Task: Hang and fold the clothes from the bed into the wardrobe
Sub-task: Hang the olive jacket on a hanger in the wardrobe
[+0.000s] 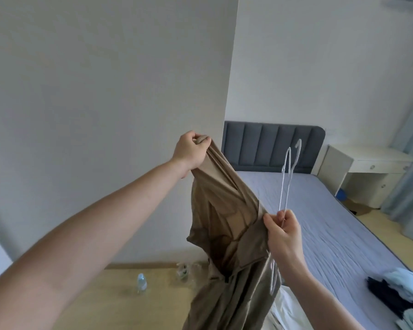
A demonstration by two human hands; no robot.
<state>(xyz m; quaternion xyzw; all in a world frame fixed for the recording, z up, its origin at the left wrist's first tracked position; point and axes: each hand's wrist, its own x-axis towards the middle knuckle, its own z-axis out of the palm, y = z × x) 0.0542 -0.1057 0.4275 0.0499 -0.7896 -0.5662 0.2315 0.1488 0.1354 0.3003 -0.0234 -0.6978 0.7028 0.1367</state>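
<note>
Your left hand (190, 150) is raised out in front of you, arm nearly straight, its fingers bunched tight around the top edge of the tan garment (227, 234), which hangs down from that grip to below the bottom of the view. Your right hand (283, 234) sits lower and closer to you, just right of the cloth, pinching the garment's near edge together with the white wire hangers (287, 179); there look to be two of them. Their long axis runs almost upright, hooks at the top, leaning slightly right, and one lower end curves down past your wrist against the fabric. So the opening between your two grips lies to the left of the hangers and slants up toward your left hand. Judging from this, a hanger must tip leftward into that gap, and your right hand is the one placed to do it. More clothes (398, 296) lie on the bed (332, 225) at lower right; the wardrobe is not in view.
</note>
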